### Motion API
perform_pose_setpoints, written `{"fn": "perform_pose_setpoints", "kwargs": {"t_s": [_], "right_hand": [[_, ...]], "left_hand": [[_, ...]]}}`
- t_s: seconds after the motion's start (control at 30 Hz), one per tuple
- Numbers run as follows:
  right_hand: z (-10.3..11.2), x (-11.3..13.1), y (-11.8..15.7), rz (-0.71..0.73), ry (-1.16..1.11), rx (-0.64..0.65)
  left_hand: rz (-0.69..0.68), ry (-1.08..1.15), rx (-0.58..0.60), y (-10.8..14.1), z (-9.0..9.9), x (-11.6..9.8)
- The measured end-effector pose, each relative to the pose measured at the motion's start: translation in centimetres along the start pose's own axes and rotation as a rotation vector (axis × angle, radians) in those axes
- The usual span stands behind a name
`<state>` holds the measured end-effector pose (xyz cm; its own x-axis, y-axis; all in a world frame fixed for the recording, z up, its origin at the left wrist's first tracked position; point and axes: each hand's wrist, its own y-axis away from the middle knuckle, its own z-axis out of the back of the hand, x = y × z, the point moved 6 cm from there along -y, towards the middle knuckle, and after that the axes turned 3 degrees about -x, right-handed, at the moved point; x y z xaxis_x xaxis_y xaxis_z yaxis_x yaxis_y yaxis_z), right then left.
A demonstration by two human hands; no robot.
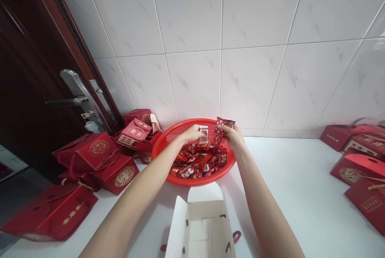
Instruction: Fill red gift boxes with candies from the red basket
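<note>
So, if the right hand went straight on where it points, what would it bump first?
Probably the tiled wall behind the red perforated basket, though depth is unclear; the right hand might catch the basket instead.

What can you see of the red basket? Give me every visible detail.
The red basket looks wide, round and plastic, with a smooth rim and a wall pierced by many small holes. It stands upright on the white tabletop, near the tiled wall. Wrapped sweets, mostly red, lie piled inside. The left hand and right hand are over it, holding sweets. An open box sits just in front; whether they touch is unclear.
</note>
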<state>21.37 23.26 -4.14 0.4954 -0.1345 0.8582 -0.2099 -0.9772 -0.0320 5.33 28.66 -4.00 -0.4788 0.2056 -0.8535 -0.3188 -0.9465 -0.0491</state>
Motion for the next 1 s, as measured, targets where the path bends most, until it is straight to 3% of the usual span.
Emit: {"fn": "perform_pose_setpoints", "kwargs": {"t_s": [0.3,0.43,0.57,0.67,0.87,1.0], "right_hand": [[0.1,0.1,0.0,-0.007,-0.022,-0.019],[0.2,0.0,-0.2,0.000,-0.018,-0.007],[0.4,-0.2,-0.5,0.003,-0.023,-0.014],[0.4,-0.3,-0.5,0.000,-0.027,-0.021],[0.1,0.0,0.0,0.000,-0.030,-0.014],[0.1,0.1,0.0,-0.004,-0.039,-0.024]], "left_hand": [[-0.002,-0.355,-0.009,-0.2,0.6,1.9],[-0.043,-0.397,-0.002,0.0,0.3,1.5],[-0.127,-0.532,0.151,0.3,-1.8,0.6],[-0.077,-0.664,0.230,0.4,-2.7,1.0],[0.024,-0.829,0.122,0.3,-1.0,1.9],[-0.001,-0.879,0.172,0.6,-1.7,1.5]]}}
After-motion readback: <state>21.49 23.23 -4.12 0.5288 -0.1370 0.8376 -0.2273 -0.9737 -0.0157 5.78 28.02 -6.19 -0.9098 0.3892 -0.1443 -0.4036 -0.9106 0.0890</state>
